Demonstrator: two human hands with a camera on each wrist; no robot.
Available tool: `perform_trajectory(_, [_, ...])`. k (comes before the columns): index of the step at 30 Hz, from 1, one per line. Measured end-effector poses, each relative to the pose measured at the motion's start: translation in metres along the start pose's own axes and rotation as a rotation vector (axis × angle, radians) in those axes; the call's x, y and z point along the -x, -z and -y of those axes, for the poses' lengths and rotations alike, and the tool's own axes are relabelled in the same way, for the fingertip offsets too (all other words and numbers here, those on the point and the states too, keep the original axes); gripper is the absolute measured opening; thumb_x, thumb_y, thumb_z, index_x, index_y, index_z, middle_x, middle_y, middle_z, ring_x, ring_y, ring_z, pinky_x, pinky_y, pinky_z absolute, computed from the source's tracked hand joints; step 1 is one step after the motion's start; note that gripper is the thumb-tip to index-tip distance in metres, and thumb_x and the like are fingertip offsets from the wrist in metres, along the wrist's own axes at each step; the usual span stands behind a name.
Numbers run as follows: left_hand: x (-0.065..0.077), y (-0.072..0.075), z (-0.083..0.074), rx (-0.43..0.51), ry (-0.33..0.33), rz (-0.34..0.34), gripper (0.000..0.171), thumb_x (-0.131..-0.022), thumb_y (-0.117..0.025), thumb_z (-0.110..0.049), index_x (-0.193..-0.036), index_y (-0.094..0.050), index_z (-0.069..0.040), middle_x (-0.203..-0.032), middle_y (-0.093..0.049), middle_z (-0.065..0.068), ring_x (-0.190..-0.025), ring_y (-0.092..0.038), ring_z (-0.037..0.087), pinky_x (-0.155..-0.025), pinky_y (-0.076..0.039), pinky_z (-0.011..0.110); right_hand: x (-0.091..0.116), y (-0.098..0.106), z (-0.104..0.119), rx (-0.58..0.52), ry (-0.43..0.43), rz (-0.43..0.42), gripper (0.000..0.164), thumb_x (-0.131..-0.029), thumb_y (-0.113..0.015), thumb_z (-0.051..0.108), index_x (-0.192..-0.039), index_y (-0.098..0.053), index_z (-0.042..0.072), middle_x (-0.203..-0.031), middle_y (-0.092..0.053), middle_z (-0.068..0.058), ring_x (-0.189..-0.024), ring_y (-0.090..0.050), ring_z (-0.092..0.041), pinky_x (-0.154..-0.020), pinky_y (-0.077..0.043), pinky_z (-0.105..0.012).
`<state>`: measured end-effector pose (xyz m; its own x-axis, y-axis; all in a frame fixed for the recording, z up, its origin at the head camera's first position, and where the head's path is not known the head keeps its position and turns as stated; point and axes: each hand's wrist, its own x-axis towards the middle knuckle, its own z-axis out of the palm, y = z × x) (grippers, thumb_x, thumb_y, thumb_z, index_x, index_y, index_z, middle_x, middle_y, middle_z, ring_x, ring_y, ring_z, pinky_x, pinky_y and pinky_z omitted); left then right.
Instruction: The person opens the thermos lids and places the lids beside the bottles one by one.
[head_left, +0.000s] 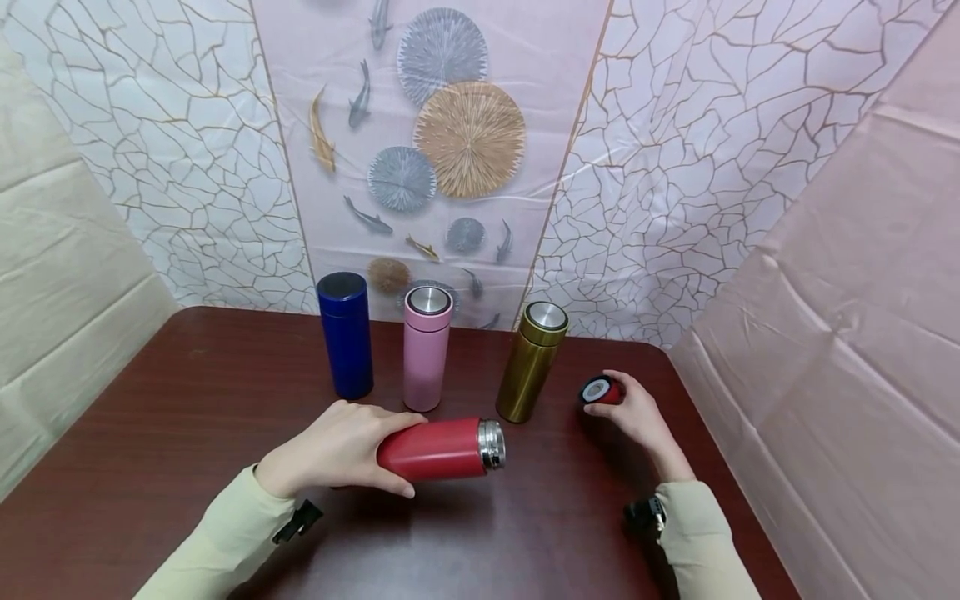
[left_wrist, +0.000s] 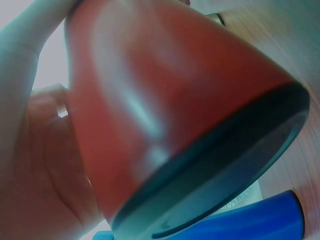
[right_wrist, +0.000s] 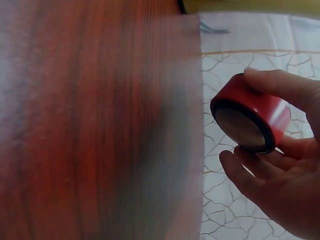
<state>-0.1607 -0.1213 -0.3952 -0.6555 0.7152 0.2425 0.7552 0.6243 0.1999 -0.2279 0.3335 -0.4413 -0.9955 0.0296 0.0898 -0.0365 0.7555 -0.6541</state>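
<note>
My left hand (head_left: 352,448) grips the body of a red thermos bottle (head_left: 438,450), which lies tilted on its side in the air. Its bare metal threaded neck points right, with no lid on it. Seen from the left wrist, the dark base of the bottle (left_wrist: 165,100) fills much of the view beside my palm (left_wrist: 45,165). Off to the right, my right hand (head_left: 637,412) pinches the red lid (head_left: 611,392) between thumb and fingers. The lid's pale inner side faces left in the head view. The right wrist view shows the same lid (right_wrist: 255,107) held above the table.
Behind the red bottle stand a blue thermos (head_left: 347,342), a pink thermos (head_left: 426,358) and a gold thermos (head_left: 532,362), all with lids on. The dark wooden table (head_left: 187,400) meets a patterned cloth backdrop (head_left: 652,192) at the back, with cloth walls on both sides.
</note>
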Motion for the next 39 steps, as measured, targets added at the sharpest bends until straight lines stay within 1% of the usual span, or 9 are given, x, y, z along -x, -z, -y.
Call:
perform_trajectory(4, [0.000, 0.001, 0.001, 0.005, 0.001, 0.000, 0.079, -0.071, -0.073, -0.076, -0.131, -0.064, -0.025, -0.094, -0.070, -0.011, -0.072, -0.055, 0.000, -0.055, -0.039, 0.024, -0.010, -0.003, -0.004, 0.029, -0.022, 0.021, 0.076, -0.082, -0.082, 0.020, -0.143, -0.045, -0.006, -0.135, -0.053, -0.031, -0.118, -0.053, -0.042, -0.101, -0.041, -0.054])
perform_trajectory(8, [0.001, 0.003, 0.002, 0.009, 0.008, 0.005, 0.081, -0.072, -0.068, -0.081, -0.131, -0.064, -0.026, -0.095, -0.070, -0.012, -0.072, -0.055, 0.000, -0.055, -0.040, 0.024, -0.014, -0.006, -0.007, 0.057, -0.038, 0.042, 0.077, -0.082, -0.083, 0.023, -0.143, -0.045, -0.005, -0.132, -0.055, -0.032, -0.117, -0.053, -0.043, -0.100, -0.041, -0.054])
perform_trajectory(11, [0.002, 0.004, 0.002, 0.009, 0.012, 0.008, 0.081, -0.072, -0.069, -0.080, -0.132, -0.064, -0.025, -0.096, -0.070, -0.011, -0.073, -0.056, 0.000, -0.056, -0.040, 0.024, -0.016, -0.008, -0.009, 0.056, -0.037, 0.054, 0.078, -0.081, -0.083, 0.025, -0.143, -0.046, -0.006, -0.131, -0.055, -0.033, -0.117, -0.053, -0.044, -0.100, -0.040, -0.054])
perform_trajectory(17, [0.002, 0.005, 0.002, 0.012, 0.013, 0.009, 0.080, -0.072, -0.073, -0.075, -0.132, -0.064, -0.024, -0.098, -0.071, -0.010, -0.075, -0.057, 0.001, -0.057, -0.041, 0.024, -0.018, -0.010, -0.013, 0.027, -0.050, 0.059, 0.079, -0.081, -0.083, 0.026, -0.144, -0.045, -0.005, -0.136, -0.053, -0.032, -0.123, -0.050, -0.043, -0.105, -0.037, -0.055])
perform_trajectory(20, [0.002, 0.005, 0.002, 0.013, 0.013, 0.008, 0.079, -0.072, -0.074, -0.075, -0.132, -0.064, -0.024, -0.097, -0.071, -0.010, -0.075, -0.057, 0.000, -0.057, -0.041, 0.024, -0.019, -0.010, -0.013, -0.005, -0.062, 0.061, 0.079, -0.082, -0.083, 0.025, -0.144, -0.044, -0.005, -0.137, -0.052, -0.031, -0.125, -0.049, -0.042, -0.106, -0.036, -0.054])
perform_trajectory(24, [0.002, 0.005, 0.002, 0.011, 0.009, 0.007, 0.081, -0.073, -0.070, -0.078, -0.132, -0.064, -0.024, -0.098, -0.071, -0.010, -0.075, -0.057, 0.001, -0.057, -0.041, 0.023, -0.018, -0.009, -0.014, -0.042, -0.075, 0.076, 0.079, -0.083, -0.084, 0.024, -0.144, -0.044, -0.006, -0.138, -0.052, -0.031, -0.126, -0.048, -0.041, -0.107, -0.035, -0.053])
perform_trajectory(28, [0.002, 0.004, 0.003, 0.012, 0.007, 0.004, 0.083, -0.073, -0.065, -0.082, -0.132, -0.064, -0.024, -0.098, -0.071, -0.009, -0.075, -0.057, 0.001, -0.057, -0.041, 0.023, -0.016, -0.007, -0.016, -0.065, -0.090, 0.086, 0.080, -0.082, -0.085, 0.025, -0.144, -0.044, -0.006, -0.135, -0.055, -0.030, -0.123, -0.051, -0.040, -0.106, -0.036, -0.052])
perform_trajectory(35, [0.002, 0.004, 0.003, 0.007, 0.005, -0.010, 0.080, -0.073, -0.066, -0.082, -0.131, -0.063, -0.027, -0.094, -0.069, -0.012, -0.074, -0.055, -0.001, -0.055, -0.039, 0.023, -0.010, -0.004, -0.025, -0.081, -0.107, 0.093, 0.079, -0.081, -0.085, 0.024, -0.141, -0.046, -0.010, -0.130, -0.058, -0.029, -0.117, -0.054, -0.038, -0.103, -0.039, -0.049])
perform_trajectory(39, [0.002, 0.005, 0.003, 0.010, 0.014, 0.001, 0.080, -0.073, -0.067, -0.081, -0.132, -0.063, -0.027, -0.094, -0.069, -0.012, -0.074, -0.055, -0.001, -0.056, -0.039, 0.023, -0.008, -0.005, -0.028, -0.083, -0.106, 0.090, 0.075, -0.082, -0.085, 0.022, -0.139, -0.048, -0.010, -0.128, -0.059, -0.028, -0.113, -0.055, -0.036, -0.099, -0.041, -0.046])
